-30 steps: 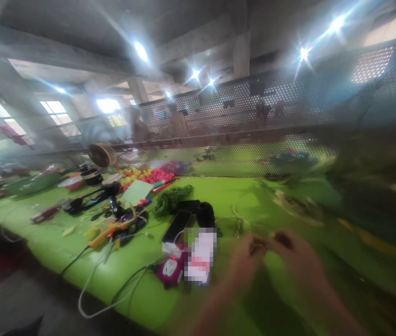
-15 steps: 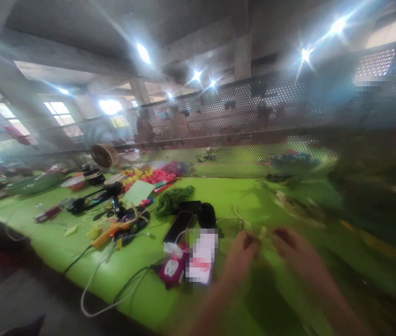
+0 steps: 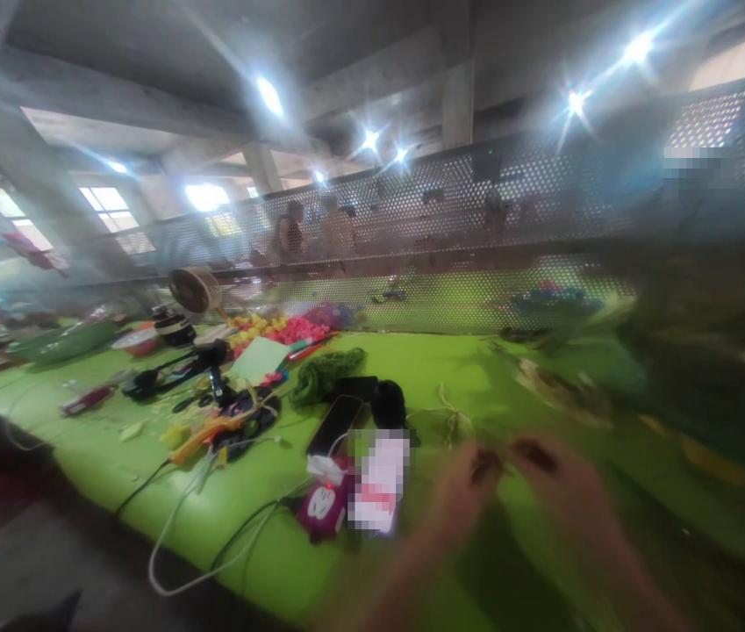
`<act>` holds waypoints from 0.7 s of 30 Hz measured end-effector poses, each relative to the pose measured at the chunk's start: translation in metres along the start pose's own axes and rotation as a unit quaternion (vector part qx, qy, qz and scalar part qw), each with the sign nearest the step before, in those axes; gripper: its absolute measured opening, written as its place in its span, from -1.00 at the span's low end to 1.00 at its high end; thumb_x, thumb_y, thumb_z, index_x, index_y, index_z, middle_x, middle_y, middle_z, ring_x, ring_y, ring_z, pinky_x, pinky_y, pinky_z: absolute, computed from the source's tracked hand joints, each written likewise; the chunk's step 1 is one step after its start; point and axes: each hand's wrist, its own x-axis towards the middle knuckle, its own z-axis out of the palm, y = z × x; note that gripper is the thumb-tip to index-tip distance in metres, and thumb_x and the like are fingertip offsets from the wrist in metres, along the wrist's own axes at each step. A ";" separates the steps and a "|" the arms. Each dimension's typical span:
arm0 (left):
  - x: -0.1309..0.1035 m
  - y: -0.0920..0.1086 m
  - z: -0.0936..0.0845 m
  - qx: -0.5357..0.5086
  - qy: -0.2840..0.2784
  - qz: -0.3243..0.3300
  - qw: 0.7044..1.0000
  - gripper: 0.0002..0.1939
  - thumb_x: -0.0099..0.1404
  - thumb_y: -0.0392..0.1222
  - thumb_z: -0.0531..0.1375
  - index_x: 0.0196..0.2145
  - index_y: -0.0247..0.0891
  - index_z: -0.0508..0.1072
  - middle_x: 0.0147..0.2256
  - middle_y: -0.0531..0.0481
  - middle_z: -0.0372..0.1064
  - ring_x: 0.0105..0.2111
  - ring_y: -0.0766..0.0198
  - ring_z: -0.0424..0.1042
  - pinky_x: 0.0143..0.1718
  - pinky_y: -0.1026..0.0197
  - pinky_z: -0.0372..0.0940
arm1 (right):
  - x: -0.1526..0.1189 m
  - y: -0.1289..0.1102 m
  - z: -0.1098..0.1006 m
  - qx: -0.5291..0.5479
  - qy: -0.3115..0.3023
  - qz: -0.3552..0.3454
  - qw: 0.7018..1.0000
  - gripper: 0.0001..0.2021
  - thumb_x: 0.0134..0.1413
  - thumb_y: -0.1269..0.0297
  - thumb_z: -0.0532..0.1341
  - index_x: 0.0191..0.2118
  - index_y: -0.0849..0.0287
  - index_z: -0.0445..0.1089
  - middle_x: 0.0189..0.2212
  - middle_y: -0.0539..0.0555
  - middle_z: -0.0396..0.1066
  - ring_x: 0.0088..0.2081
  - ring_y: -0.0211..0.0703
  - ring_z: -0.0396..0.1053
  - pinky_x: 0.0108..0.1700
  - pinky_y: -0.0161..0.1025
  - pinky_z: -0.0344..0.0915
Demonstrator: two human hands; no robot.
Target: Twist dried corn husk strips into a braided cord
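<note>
My left hand (image 3: pixel 470 478) and my right hand (image 3: pixel 553 470) are close together above the green tabletop (image 3: pixel 425 360). The fingers of both are curled into pinches and face each other. Whatever lies between the fingertips is too small and blurred to name. Just behind the left hand lies a loose pale yellow-green strand (image 3: pixel 451 417), which trails toward a black thread spool (image 3: pixel 388 405). Beyond the right hand is a dry, pale, leafy-looking bundle (image 3: pixel 562 392).
Left of my hands lie a white-screened phone (image 3: pixel 378 487), a dark phone (image 3: pixel 334 426), a purple power adapter (image 3: pixel 325 505) and green yarn (image 3: pixel 325 373). An orange glue gun (image 3: pixel 204 437) with a cord is further left. A perforated metal screen (image 3: pixel 425 228) borders the back.
My left hand has shifted right and slightly down, nearer my right hand. The pale piece seen between the hands is now mostly out of sight. The table items look unmoved.
</note>
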 end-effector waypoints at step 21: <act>-0.003 0.000 0.007 -0.091 0.011 -0.071 0.993 -0.77 0.38 -0.03 0.04 -0.28 -0.24 0.34 -0.43 0.07 0.21 -0.44 0.32 0.16 -0.37 0.23 0.08 | -0.006 0.014 0.007 0.003 -0.038 0.031 0.999 -0.75 0.09 0.02 0.14 -0.31 0.08 0.41 -0.61 -0.09 0.40 -0.63 -0.24 0.27 -0.54 -0.30 0.17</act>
